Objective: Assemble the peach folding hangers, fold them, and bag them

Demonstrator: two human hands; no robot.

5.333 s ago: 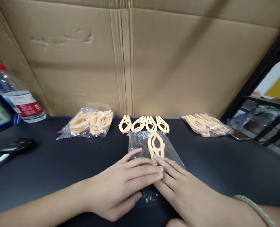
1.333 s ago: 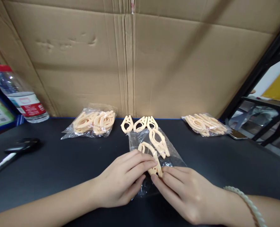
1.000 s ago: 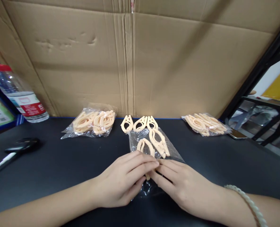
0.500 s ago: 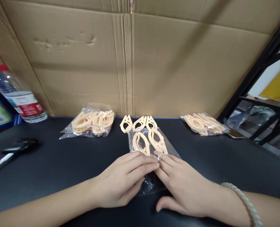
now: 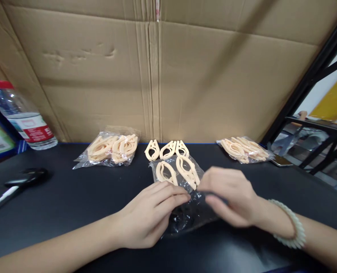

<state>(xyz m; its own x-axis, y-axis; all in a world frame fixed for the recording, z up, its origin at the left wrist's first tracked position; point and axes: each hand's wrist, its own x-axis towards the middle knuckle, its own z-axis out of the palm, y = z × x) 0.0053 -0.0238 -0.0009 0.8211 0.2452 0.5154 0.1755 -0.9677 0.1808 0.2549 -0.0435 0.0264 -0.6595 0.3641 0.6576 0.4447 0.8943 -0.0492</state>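
Observation:
My left hand (image 5: 154, 212) lies on the near end of a clear plastic bag (image 5: 192, 218) on the black table, fingers together on top and the thumb tucked under its crumpled mouth. Inside the bag lie two peach plastic clips, one on the left (image 5: 164, 172) and one on the right (image 5: 187, 170). My right hand (image 5: 231, 193), with a pale bead bracelet on the wrist, hovers just right of the bag; it is smeared by motion and its fingers are unclear. Three loose clips (image 5: 168, 149) sit in a row just behind the bag.
A filled bag of clips (image 5: 111, 148) lies at the back left and another (image 5: 243, 148) at the back right. A cardboard wall (image 5: 157, 76) closes the back. A water bottle (image 5: 23, 117) and a black tool (image 5: 23, 177) are at the left, a black metal frame (image 5: 313, 76) at the right.
A second clip went from the loose row into the bag beside the first. My right hand has now lifted off the bag and swung right; my left hand stays on it.

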